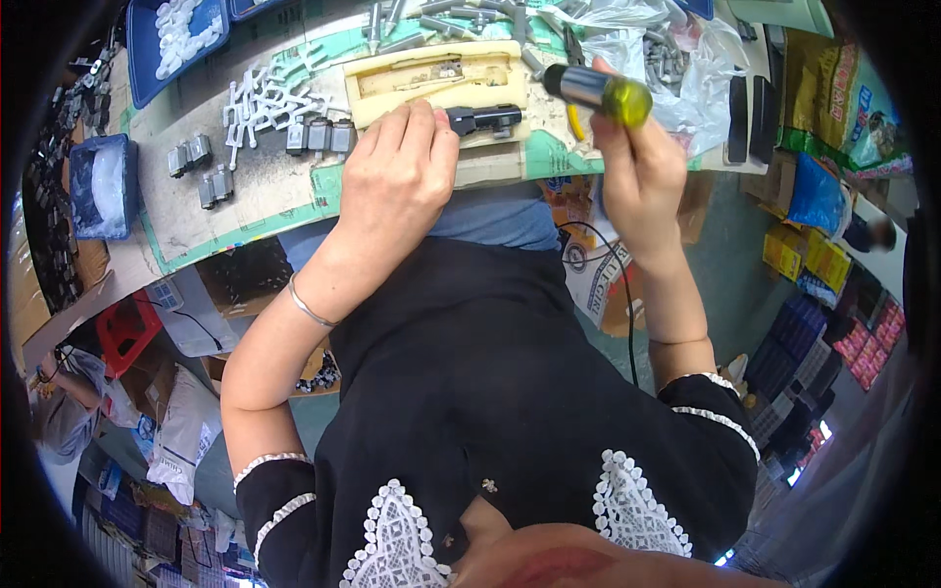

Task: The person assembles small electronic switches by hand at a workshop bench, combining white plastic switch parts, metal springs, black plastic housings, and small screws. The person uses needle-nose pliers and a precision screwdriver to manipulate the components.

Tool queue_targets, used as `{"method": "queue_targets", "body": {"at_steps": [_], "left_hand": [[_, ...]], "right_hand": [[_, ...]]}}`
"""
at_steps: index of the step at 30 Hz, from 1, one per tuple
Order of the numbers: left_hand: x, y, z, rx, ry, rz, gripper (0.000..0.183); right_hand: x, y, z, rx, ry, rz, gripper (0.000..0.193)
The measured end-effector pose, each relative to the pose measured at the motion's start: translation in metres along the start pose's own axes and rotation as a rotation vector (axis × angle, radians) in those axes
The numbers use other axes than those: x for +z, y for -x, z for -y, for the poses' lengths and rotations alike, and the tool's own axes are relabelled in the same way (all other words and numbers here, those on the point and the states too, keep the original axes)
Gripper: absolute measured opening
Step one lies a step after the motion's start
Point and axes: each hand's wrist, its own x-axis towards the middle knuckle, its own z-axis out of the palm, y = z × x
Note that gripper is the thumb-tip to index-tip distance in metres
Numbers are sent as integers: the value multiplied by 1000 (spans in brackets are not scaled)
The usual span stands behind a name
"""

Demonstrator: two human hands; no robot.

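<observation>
My left hand [400, 167] bends over the front edge of a cream-coloured block [436, 61] with a long recess. Its fingers are closed on the near end of a slim black part [485, 120], which lies along the block's near side; the fingertips are partly hidden. Raised over the table to the right, my right hand [642, 176] grips a screwdriver [588, 88] by its dark and clear yellow-green handle, slightly blurred. The screwdriver's shaft cannot be made out. Beside my left hand sit several small grey-and-black blocks [321, 136].
White forked pieces [265, 108] lie in a heap left of the block. Blue trays [176, 49] and a blue bin [103, 186] stand at the left. Grey cylinders [470, 15] lie at the back, pliers [574, 120] and a plastic bag [686, 69] at the right.
</observation>
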Motion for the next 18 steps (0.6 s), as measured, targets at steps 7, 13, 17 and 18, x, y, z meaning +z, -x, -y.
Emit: {"method": "queue_targets", "body": {"at_steps": [7,13,17,18], "left_hand": [[2,3,3,34,18,-80,6],[2,8,0,27,6,-68,9],[0,8,1,24,39,-79,12],[2,9,1,-11,55,-69,16]], "right_hand": [[5,-4,5,-65,-33,-3,34],[17,8,4,-154,46,162,40],[12,10,1,-108,-67,-86,12],[15,10,-5,-49,-24,5,12]]}}
